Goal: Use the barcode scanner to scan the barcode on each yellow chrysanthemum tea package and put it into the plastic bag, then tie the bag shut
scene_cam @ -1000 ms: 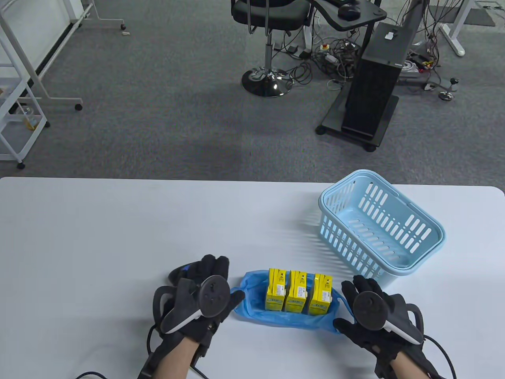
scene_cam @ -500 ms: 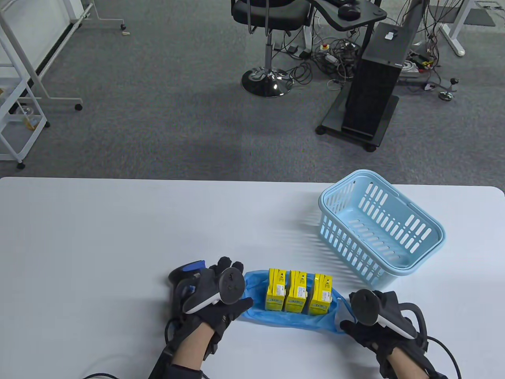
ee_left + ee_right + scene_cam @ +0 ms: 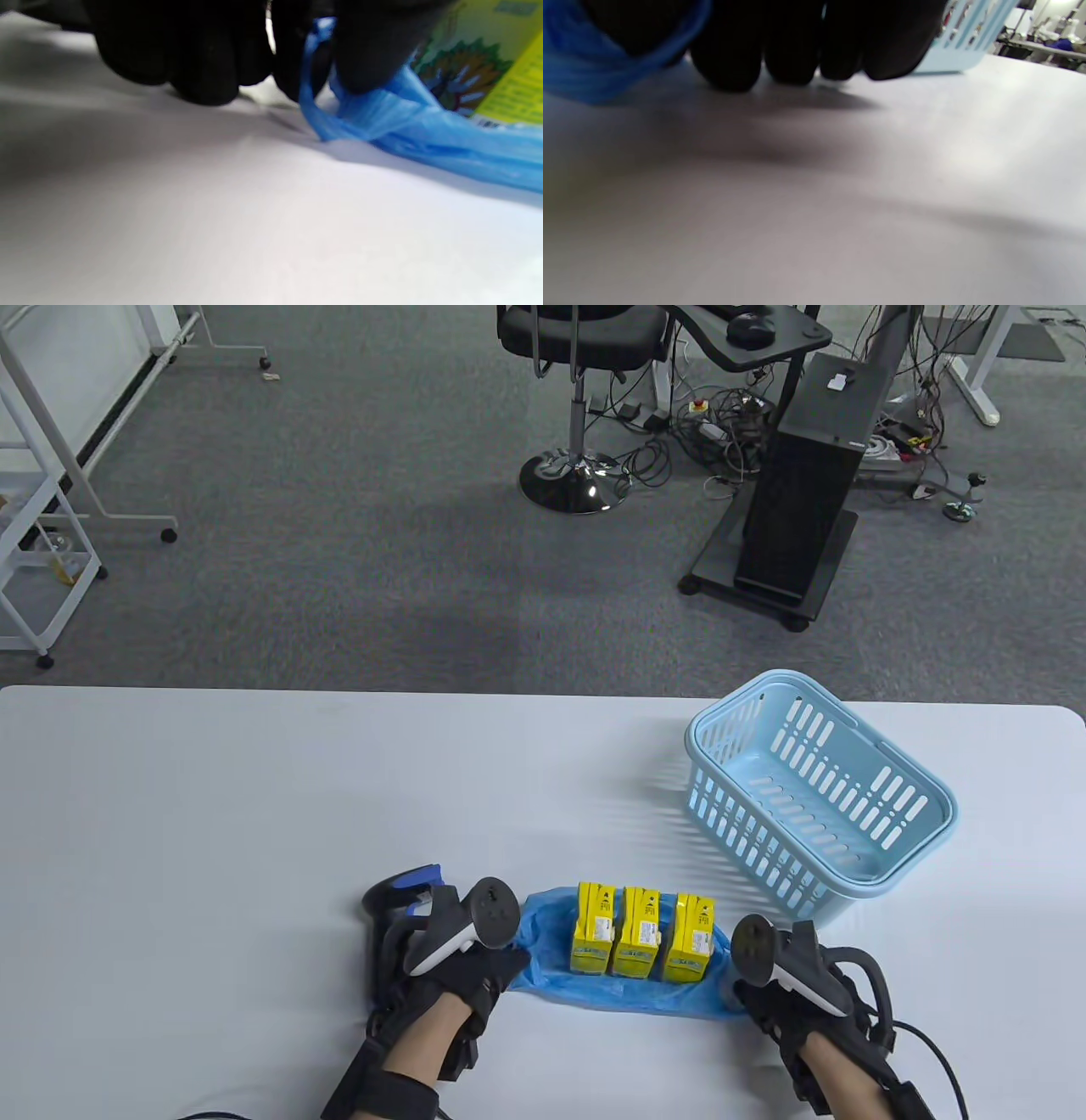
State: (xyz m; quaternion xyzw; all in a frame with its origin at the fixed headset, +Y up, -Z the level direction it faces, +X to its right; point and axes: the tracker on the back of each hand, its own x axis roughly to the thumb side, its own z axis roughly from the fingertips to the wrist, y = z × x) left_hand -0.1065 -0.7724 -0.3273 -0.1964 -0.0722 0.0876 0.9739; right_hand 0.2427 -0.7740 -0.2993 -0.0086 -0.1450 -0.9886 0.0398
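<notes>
Both of my hands sit at the ends of the blue plastic bag point(image 3: 619, 980) on the desk point(image 3: 254, 814). Left hand point(image 3: 454, 976) pinches the bag's left handle loop between thumb and fingers point(image 3: 203, 63). Right hand point(image 3: 785, 988) has its fingers point(image 3: 793, 46) curled, with blue plastic wrapped round one at the bag's right end. Three yellow chrysanthemum tea packages point(image 3: 640, 937) stand upright in a row inside the bag. Just left of my left hand lies the barcode scanner point(image 3: 399, 895). A light blue basket point(image 3: 819, 797) stands beyond the bag.
</notes>
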